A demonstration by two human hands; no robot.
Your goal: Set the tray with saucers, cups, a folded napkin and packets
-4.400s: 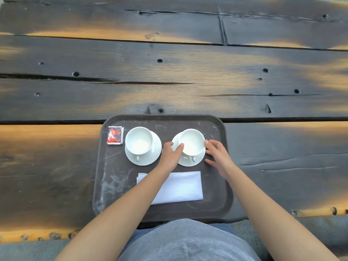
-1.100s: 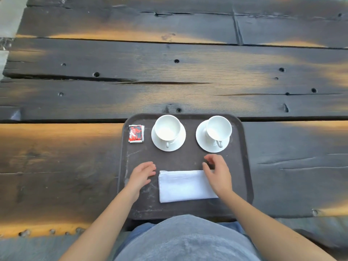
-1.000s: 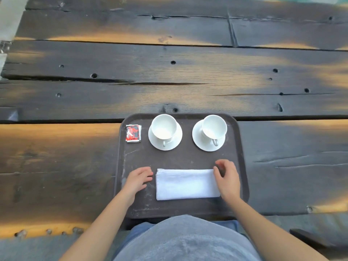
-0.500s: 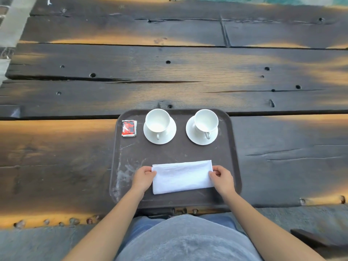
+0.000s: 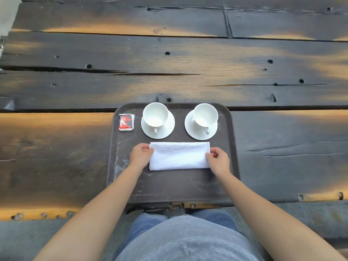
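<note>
- Landmark for all positions: dark brown tray [image 5: 222,185], lying on a weathered dark plank table [image 5: 169,72]; tray's near edge sits at the table's near edge
- Folded napkin [image 5: 179,156]: white, a flat wide rectangle, lying in the tray's middle band, long side parallel to the tray's near edge; bare tray surface between it and the near rim
- Left hand [image 5: 140,155]: at the napkin's left short edge, fingers curled, thumb and fingertips pinched on the upper left corner of the cloth; hand rests on the tray floor
- Right hand [image 5: 219,160]: at the napkin's right short edge, fingers curled in, thumb and forefinger closed on that edge near its middle
- Left cup [image 5: 155,114]: white, upright, empty as far as seen, standing on left saucer [image 5: 165,131] in the tray's far half, left of centre; handle points toward the near edge
- Right cup [image 5: 205,115]: white, upright, on right saucer [image 5: 192,129] in the tray's far half, right of centre; handle points toward the near edge, slightly right
- Both saucers lie just beyond the napkin's far edge, apart from it and from each other
- Packets [image 5: 126,122]: small red, black and white stack in the tray's far left corner, just beside the left saucer, not touching it; count cannot be told
- Pale scuff marks on the tray floor left of the napkin
</note>
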